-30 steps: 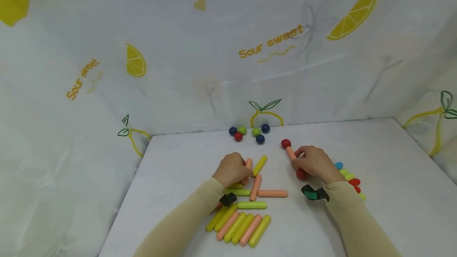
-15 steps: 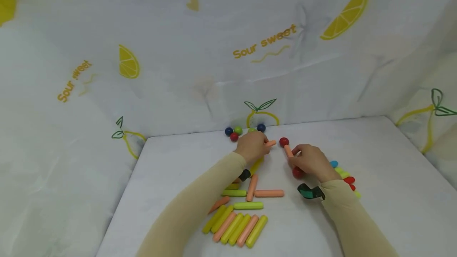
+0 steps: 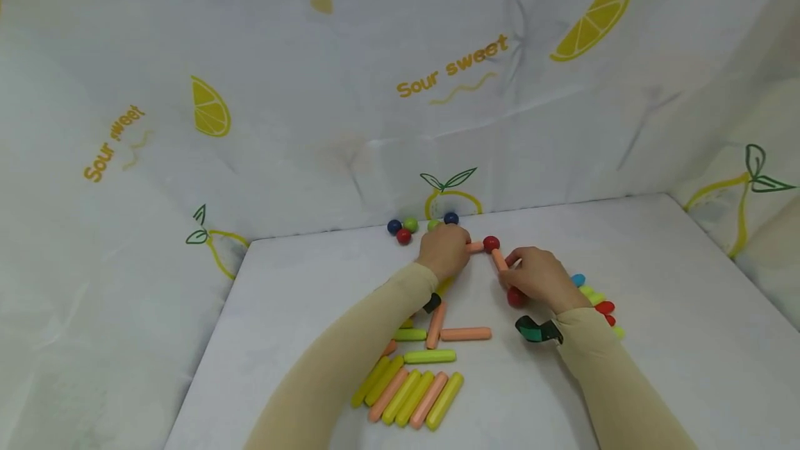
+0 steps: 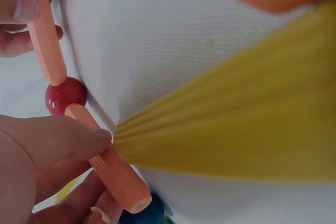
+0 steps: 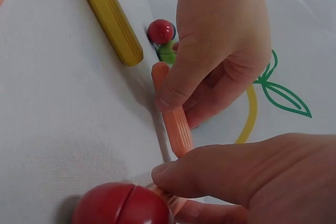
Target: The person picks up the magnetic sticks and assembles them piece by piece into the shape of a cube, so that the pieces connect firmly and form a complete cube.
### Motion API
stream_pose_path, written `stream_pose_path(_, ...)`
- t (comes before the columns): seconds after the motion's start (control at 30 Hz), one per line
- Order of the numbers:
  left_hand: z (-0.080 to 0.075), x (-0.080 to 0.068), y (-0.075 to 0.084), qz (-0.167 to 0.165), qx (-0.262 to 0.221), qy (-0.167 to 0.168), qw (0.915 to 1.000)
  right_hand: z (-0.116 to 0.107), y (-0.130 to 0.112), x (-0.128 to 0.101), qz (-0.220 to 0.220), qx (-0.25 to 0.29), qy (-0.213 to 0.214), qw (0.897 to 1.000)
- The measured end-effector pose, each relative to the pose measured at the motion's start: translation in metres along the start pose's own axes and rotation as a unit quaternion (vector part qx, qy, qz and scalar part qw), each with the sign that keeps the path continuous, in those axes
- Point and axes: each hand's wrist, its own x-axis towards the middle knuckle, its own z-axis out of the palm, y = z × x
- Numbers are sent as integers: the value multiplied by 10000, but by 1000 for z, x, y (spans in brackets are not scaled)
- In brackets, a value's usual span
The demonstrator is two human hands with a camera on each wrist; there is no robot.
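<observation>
- The worktop is showing plain white.
- Behind its far edge, the white backdrop is carrying yellow lemon slices, green leaf outlines and orange "Sour sweet" lettering.
- Along the far edge, small balls are showing dark blue, green and red.
- Two red balls are gleaming beside salmon sticks with fine lengthwise lines.
- Toward the near edge, a row of sticks is mixing yellow and salmon; lime sticks are lying beyond.
- Toward the right edge, small pieces are showing blue, lime and red.
- Sleeves are showing plain beige.
</observation>
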Motion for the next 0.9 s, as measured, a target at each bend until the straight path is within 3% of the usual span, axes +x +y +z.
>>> stream_pose_path(0.2, 0, -6, -3, 16, -62, 141, 9999, 1, -1, 0, 37, -38, -38, 10000)
stream_pose_path(0.33, -3, -27, -11, -46, -285, 281, 9992, 0, -1, 2, 90, -121, -99, 9998)
stream_pose_path(0.5, 0, -67, -23, -255, -629, -346, 9971, 0, -1, 4, 53, -234, -160, 9996)
stream_pose_path(0.6, 1, -86, -29, -175, -838, -693, 9939, 0, -1, 4, 46, -277, -168, 9995)
stream_pose_path(0.7, -1, -97, -34, -103, -962, -865, 9915, 0, -1, 4, 59, -312, -173, 9993)
stream_pose_path(0.9, -12, -115, -53, -554, -1410, -1097, 9824, -1, -3, 3, 1, -368, -207, 9991)
